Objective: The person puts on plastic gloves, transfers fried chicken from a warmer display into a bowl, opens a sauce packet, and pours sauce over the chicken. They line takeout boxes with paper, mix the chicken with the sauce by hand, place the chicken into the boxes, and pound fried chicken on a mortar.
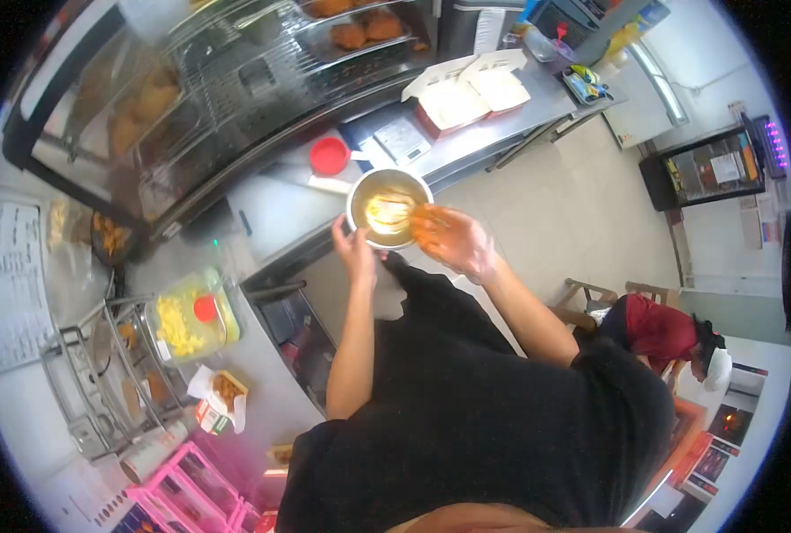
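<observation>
A round metal bowl (357, 197) with a shiny, yellow-streaked inside is tilted towards me. My left hand (357, 255) grips its lower left rim, the thumb on the near side. At the bowl's right edge, my right hand (468, 246) seems to wear a thin clear glove. Something orange and rough (428, 231) covers the finger area; I cannot tell whether it is a coating on the fingers or a piece of food. Just behind the bowl, on the counter (266, 202), sits a red round scoop or cup (329, 155) with a pale handle.
A glass food warmer (235, 89) holding fried pieces (366, 33) stands along the back. Open cardboard boxes (473, 96) rest to its right. On the left are a clear tub of yellow food (182, 327), a wire rack (102, 373) and a pink crate (186, 489). Another person (657, 329) is at the right.
</observation>
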The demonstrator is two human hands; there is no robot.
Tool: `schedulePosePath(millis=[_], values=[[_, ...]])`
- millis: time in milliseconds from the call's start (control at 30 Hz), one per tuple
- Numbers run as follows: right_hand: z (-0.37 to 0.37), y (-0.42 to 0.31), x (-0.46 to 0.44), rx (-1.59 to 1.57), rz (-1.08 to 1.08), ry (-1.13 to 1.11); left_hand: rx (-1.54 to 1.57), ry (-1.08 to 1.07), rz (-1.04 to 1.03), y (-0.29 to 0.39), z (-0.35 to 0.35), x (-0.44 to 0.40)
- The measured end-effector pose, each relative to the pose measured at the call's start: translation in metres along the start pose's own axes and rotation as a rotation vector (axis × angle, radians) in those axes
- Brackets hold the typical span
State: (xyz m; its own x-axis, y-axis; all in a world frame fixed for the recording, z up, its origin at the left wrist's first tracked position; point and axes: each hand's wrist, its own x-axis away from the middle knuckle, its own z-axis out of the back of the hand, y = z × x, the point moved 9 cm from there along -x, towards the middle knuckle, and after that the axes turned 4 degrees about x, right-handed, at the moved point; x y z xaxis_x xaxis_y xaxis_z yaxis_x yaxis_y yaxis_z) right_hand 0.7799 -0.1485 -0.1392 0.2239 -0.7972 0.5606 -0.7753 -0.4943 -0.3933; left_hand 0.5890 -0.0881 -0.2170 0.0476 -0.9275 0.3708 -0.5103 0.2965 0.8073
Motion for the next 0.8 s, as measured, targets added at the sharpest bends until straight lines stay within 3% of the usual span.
schedulePosePath(millis=[133,333,533,633,667,700,733,800], values=[[0.058,-0.076,0.015,-0.115,0.125,-0.037,0.01,-0.051,-0.04,-0.025,-0.093,-0.041],[0.09,-0.172,-0.004,-0.174,0.087,-0.067,0.069,0.116,-0.082,-0.041,-0.15,-0.107],[0.109,-0.236,-0.043,-0.096,-0.011,-0.114,0.043,0.269,-0.104,-0.065,-0.17,-0.126],[0.099,-0.244,-0.064,-0.074,-0.092,-0.29,-0.008,0.32,-0.131,-0.081,-0.156,-0.128],[0.099,-0.247,-0.068,0.016,-0.074,-0.16,0.004,0.325,-0.091,-0.086,-0.149,-0.128],[0.094,-0.245,-0.081,-0.003,-0.152,-0.269,-0.02,0.422,-0.082,-0.075,-0.148,-0.115],[0.085,-0.241,-0.09,0.006,-0.187,-0.248,-0.222,0.504,-0.106,-0.072,-0.135,-0.11],[0.065,-0.236,-0.091,0.012,-0.198,-0.162,-0.33,0.557,-0.106,-0.03,-0.135,-0.068]])
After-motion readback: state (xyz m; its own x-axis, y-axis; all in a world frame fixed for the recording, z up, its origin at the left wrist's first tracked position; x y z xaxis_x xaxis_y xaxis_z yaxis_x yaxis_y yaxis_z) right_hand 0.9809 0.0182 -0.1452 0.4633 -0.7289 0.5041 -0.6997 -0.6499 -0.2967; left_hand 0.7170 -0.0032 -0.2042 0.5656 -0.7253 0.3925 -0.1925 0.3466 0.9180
